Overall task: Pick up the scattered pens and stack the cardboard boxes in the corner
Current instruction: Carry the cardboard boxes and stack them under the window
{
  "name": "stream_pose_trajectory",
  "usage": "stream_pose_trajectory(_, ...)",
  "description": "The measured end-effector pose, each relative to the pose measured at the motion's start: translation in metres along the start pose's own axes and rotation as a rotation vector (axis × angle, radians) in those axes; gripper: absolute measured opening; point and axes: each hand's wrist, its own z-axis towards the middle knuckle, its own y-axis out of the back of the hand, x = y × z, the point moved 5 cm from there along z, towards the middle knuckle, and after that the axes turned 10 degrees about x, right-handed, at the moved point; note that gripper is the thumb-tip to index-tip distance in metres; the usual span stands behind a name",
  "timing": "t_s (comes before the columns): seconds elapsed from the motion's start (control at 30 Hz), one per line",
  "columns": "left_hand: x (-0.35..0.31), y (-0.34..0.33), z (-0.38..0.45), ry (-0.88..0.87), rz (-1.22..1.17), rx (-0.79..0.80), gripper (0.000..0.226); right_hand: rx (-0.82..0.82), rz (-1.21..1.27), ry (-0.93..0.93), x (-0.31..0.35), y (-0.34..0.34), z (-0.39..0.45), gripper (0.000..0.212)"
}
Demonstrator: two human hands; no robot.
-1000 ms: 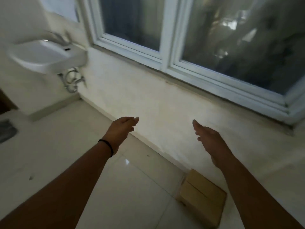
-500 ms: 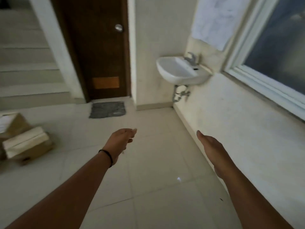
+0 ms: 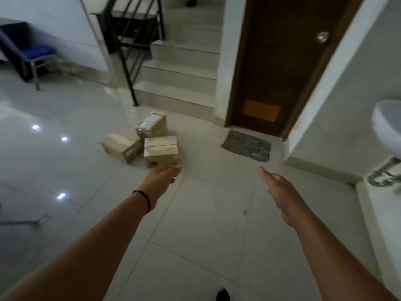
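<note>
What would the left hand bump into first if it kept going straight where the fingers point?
Most likely the nearest cardboard box. The left hand is open, its fingertips pointing up and away, right below that box in the picture. Depth is hard to judge, so it may be farther off than it looks.

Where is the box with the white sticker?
On the floor left of centre, the labelled box sits behind two other boxes, near the stairs' foot.

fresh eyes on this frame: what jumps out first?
Three cardboard boxes clustered on the floor near the foot of the stairs. Both arms reach forward, left hand and right hand open and holding nothing. A dark wooden door with a grey mat stands on the right.
</note>
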Motion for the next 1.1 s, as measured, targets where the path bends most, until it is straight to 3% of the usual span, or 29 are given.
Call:
stream_pose_trajectory(0.47,0.016,0.133,0.080,0.106,-0.193,-0.420,0.038,0.393,-0.124,0.070,0.112,-0.124,0.187,0.063)
stream_pose_trajectory(0.83,0.037,0.288,0.142,0.146,-0.283,-0.582,0.037,0.519,-0.183,0.090,0.203,-0.283,0.282,0.067)
stream_pose_trajectory(1.1,0.019,0.421,0.187,0.144,-0.287,-0.612,0.040,0.561,-0.174,0.098,0.289,-0.400,0.334,0.034)
